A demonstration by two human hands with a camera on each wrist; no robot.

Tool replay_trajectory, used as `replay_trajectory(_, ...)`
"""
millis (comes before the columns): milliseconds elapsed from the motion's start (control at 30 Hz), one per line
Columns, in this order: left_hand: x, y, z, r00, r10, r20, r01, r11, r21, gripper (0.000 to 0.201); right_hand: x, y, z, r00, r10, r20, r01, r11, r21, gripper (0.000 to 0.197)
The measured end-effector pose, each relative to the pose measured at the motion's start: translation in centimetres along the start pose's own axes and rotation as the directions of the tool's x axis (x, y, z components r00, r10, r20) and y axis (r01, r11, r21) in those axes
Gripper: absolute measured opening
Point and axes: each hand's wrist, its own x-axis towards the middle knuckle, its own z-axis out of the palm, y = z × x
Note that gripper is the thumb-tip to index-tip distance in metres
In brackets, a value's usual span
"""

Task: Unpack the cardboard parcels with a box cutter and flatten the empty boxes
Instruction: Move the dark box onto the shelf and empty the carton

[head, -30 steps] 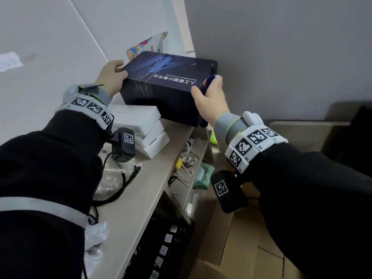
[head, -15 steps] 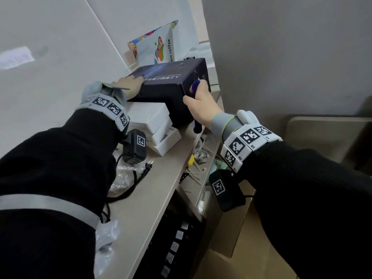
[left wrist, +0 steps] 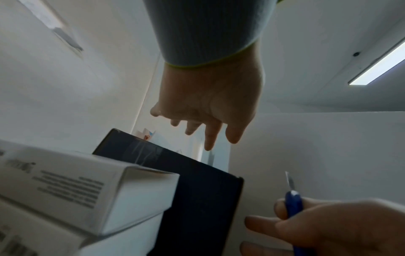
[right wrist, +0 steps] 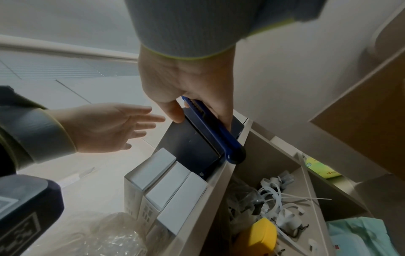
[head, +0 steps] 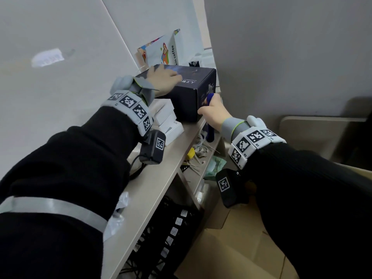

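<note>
A dark navy box (head: 189, 93) stands on the shelf top (head: 153, 182) next to the wall. My left hand (head: 167, 78) lies flat over its top with straight fingers; in the left wrist view the left hand (left wrist: 208, 117) hangs just above the navy box (left wrist: 197, 194). My right hand (head: 210, 111) grips a blue box cutter (head: 209, 97) and its thumb touches the box's near right corner. In the right wrist view the right hand (right wrist: 186, 83) holds the box cutter (right wrist: 212, 131) against the navy box (right wrist: 190, 145). The blade (left wrist: 289, 180) is out.
A stack of white boxes (head: 168, 119) sits left of the navy box. A paper coffee bag (head: 163, 51) stands behind it. An open compartment below holds cable ties (right wrist: 280, 192) and a yellow object (head: 191, 152). Brown cardboard (head: 231, 250) lies on the floor.
The navy box, held up by both hands before, now rests on the shelf by the wall. My left hand has let go and opened over its top. My right hand has dropped to the near corner.
</note>
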Motion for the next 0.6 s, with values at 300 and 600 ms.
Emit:
replay_trajectory(300, -4.0, 5.2, 2.0, 0.992, 0.067, 0.106, -0.067, 0.998, -0.003, 0.055, -2.3, 0.6, -2.6, 0.996, 0.039, -0.077, -0.043, 0.998, -0.051, 0.025)
replay_trajectory(600, -6.9, 11.2, 4.5, 0.946, 0.322, 0.034, -0.321, 0.946, -0.049, 0.069, -6.2, 1.0, -8.3, 0.978, 0.149, -0.149, -0.163, 0.983, -0.088, 0.035)
